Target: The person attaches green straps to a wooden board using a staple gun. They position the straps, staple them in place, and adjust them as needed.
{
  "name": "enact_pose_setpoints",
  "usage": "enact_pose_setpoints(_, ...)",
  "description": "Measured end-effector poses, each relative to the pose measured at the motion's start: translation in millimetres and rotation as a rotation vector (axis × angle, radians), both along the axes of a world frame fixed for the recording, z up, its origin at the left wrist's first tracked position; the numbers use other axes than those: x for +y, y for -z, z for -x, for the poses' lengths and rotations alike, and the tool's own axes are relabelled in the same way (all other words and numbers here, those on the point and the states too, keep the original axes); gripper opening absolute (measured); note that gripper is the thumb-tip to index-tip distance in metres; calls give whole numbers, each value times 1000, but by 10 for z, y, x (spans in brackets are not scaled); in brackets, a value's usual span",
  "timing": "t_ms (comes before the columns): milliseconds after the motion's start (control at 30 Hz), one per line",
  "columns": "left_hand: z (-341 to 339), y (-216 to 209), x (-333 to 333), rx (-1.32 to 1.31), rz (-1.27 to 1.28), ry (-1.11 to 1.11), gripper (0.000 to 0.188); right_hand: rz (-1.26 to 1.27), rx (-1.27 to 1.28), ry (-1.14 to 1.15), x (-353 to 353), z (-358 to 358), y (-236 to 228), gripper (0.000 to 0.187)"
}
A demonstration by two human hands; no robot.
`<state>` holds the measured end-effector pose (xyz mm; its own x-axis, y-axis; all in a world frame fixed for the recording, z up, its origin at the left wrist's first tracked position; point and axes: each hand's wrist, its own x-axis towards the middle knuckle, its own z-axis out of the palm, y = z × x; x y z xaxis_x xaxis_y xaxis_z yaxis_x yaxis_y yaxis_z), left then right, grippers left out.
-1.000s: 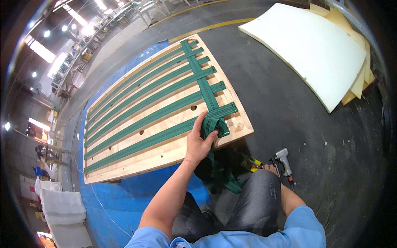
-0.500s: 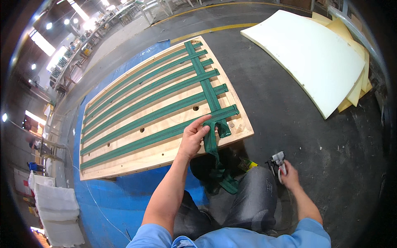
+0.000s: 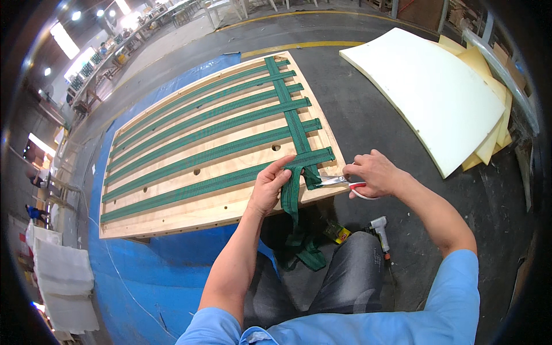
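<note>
Green webbing (image 3: 291, 194) trails off the edge of a wooden frame (image 3: 190, 221), pinched in the left hand (image 3: 269, 184). Right hand (image 3: 376, 174) just swapped the grey air tool (image 3: 380, 231) — now on the floor (image 3: 417, 198) — for scissors (image 3: 334, 180), grip closed round them, tips at the webbing, so apparently it's scissors work now.

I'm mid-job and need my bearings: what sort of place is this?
Probably a furniture or upholstery workshop: a wooden frame is strung with green straps, what look like foam sheets lie stacked on the floor, and the person's right hand holds scissors.
</note>
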<state>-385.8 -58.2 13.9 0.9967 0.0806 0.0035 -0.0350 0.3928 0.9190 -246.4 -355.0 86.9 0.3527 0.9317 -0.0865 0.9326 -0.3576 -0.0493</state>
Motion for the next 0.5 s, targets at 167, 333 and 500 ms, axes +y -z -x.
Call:
enact_pose_setpoints(167, 29, 61, 33, -28, -4, -17, 43, 41, -8, -143, 257, -68, -6, 52)
enact_pose_setpoints(333, 15, 89, 47, -50, 10, -41, 46, 48, 86, -215, 347, -239, 6, 50)
enact_pose_setpoints(500, -19, 49, 5, -52, 96, -44, 42, -54, 34, -300, 520, -195, 67, 51)
